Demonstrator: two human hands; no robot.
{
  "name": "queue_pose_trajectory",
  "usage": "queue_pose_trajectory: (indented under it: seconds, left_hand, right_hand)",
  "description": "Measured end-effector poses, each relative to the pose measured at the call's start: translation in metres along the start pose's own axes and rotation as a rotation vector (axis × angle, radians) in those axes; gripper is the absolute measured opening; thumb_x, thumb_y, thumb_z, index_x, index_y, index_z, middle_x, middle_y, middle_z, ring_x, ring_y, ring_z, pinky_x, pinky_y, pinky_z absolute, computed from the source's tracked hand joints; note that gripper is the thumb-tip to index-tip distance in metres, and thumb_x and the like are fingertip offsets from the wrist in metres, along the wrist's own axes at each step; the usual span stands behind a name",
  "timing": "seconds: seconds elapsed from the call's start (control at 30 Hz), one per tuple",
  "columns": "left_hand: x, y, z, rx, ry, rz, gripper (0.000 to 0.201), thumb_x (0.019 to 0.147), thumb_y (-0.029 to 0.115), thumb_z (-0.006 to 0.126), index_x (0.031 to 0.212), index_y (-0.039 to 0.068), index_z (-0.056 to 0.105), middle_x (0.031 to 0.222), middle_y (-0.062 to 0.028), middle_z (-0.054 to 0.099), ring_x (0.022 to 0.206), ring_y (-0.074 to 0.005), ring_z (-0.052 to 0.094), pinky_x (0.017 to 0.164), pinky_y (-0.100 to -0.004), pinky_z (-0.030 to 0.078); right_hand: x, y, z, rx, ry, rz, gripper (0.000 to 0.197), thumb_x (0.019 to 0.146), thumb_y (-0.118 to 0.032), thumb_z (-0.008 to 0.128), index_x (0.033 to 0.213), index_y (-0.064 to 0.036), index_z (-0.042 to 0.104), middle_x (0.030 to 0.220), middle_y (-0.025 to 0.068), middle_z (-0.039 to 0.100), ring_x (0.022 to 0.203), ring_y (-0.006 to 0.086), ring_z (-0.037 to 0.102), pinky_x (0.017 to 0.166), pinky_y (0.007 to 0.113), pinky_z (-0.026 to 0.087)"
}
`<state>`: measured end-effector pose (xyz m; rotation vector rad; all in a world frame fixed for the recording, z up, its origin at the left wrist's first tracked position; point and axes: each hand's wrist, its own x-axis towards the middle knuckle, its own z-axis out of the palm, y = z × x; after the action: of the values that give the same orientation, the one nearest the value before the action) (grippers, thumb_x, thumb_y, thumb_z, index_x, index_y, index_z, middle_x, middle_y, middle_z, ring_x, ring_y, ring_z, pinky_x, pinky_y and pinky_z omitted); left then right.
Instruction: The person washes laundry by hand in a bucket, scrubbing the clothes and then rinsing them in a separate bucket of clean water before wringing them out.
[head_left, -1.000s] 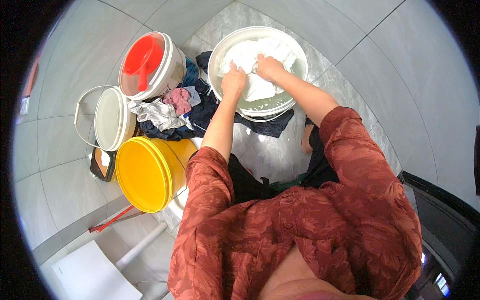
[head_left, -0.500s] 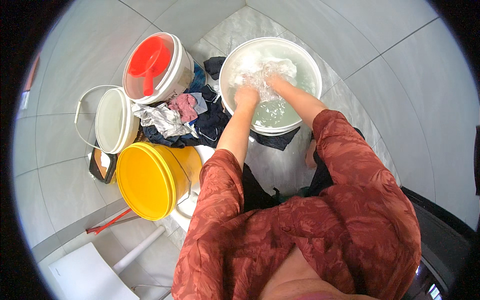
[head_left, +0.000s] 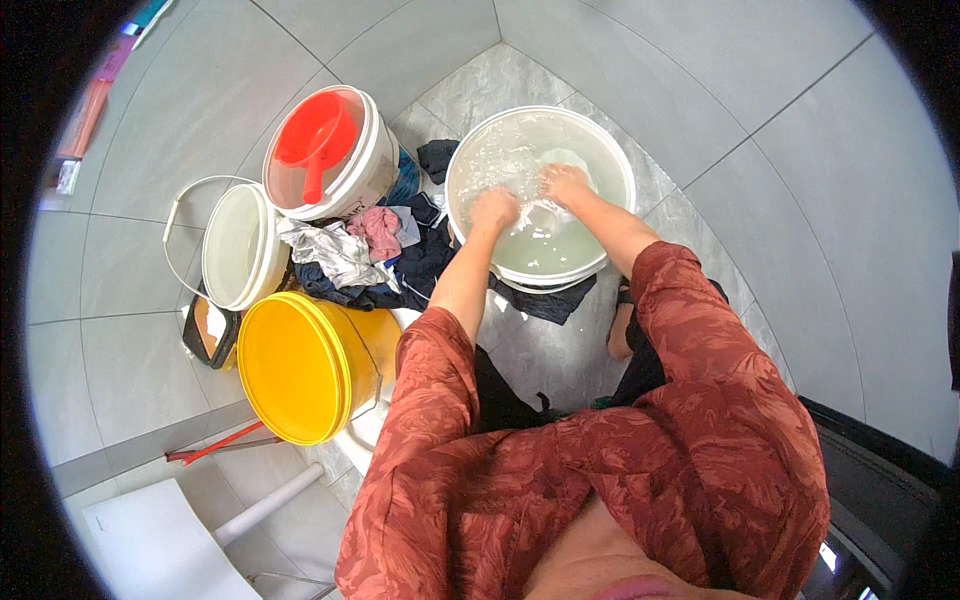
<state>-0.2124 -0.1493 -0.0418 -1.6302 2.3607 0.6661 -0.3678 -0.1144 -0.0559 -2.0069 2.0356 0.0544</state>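
Observation:
A large white tub (head_left: 633, 185) of cloudy water (head_left: 545, 255) stands on the floor in front of me. Both my hands are down in it, wet and close together. My left hand (head_left: 495, 208) is closed at the water's surface, its fingertips hidden. My right hand (head_left: 565, 184), a little farther in, has its fingers curled over a white cloth (head_left: 570, 160). Most of this cloth is under water; a pale part of it seems to run between my two hands. Bubbles and ripples cover the far left of the water.
Left of the tub lies a clothes heap (head_left: 340, 250). Around it stand a white bucket (head_left: 375, 150) holding a red dipper (head_left: 318, 135), a smaller white bucket (head_left: 270, 255) and a yellow bucket (head_left: 345, 370). Dark cloth (head_left: 555, 300) lies under the tub's near edge. Tiled walls (head_left: 760, 90) enclose the corner.
My hands have come up slightly, and the left has moved a bit nearer to me. The white cloth, bunched and splashing high before, has sunk and spread under the water.

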Motion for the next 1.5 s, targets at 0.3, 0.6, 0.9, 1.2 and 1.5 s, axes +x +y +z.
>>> queue_pose_trajectory:
  seconds: [0.3, 0.6, 0.9, 1.2, 1.5]
  left_hand:
    - [-0.014, -0.002, -0.079, -0.268, 0.578, 0.040, 0.028, 0.075, 0.019, 0.045, 0.088, 0.004, 0.065, 0.071, -0.0171, 0.063, 0.072, -0.0300, 0.063, 0.071, -0.0397, 0.048]
    - [-0.079, -0.023, -0.165, -0.447, 0.811, 0.182, 0.026, 0.077, 0.019, 0.045, 0.084, 0.002, 0.063, 0.066, -0.0192, 0.061, 0.061, -0.0277, 0.062, 0.060, -0.0380, 0.049]
    - [-0.109, 0.015, -0.185, -0.953, 0.516, 0.400, 0.024, 0.075, 0.010, 0.041, 0.085, 0.005, 0.063, 0.064, -0.0035, 0.057, 0.054, -0.0107, 0.052, 0.048, -0.0257, 0.044]
    - [-0.089, 0.053, -0.089, -1.036, 0.217, 0.469, 0.029, 0.070, 0.016, 0.068, 0.093, 0.002, 0.057, 0.080, -0.0074, 0.059, 0.069, -0.0135, 0.056, 0.058, -0.0264, 0.045]
    - [-0.075, 0.048, -0.081, -0.298, 0.177, 0.264, 0.021, 0.057, 0.022, 0.064, 0.070, 0.005, 0.065, 0.067, -0.0152, 0.061, 0.065, -0.0275, 0.060, 0.065, -0.0362, 0.046]
  right_hand:
    - [-0.041, 0.046, -0.108, 0.017, 0.351, 0.273, 0.022, 0.072, -0.014, 0.049, 0.084, -0.0059, 0.065, 0.087, 0.0158, 0.063, 0.083, 0.0313, 0.061, 0.069, 0.043, 0.049]
    - [-0.083, 0.046, -0.199, 0.183, 0.614, 0.300, 0.024, 0.072, -0.024, 0.045, 0.084, -0.0123, 0.062, 0.087, 0.0143, 0.062, 0.083, 0.0347, 0.058, 0.070, 0.042, 0.047]
    - [-0.088, 0.027, -0.219, 0.583, 0.512, 0.224, 0.023, 0.071, -0.020, 0.048, 0.083, -0.0097, 0.065, 0.074, 0.0110, 0.064, 0.069, 0.0250, 0.063, 0.066, 0.037, 0.049]
    - [-0.060, -0.025, -0.154, 0.731, 0.108, -0.045, 0.022, 0.074, -0.024, 0.056, 0.085, -0.0057, 0.062, 0.067, 0.0040, 0.062, 0.059, 0.0110, 0.059, 0.046, 0.028, 0.043]
    - [-0.067, 0.031, -0.112, 0.874, 0.181, 0.139, 0.022, 0.072, -0.022, 0.054, 0.083, -0.0060, 0.062, 0.071, 0.0058, 0.062, 0.059, 0.0141, 0.060, 0.048, 0.030, 0.047]
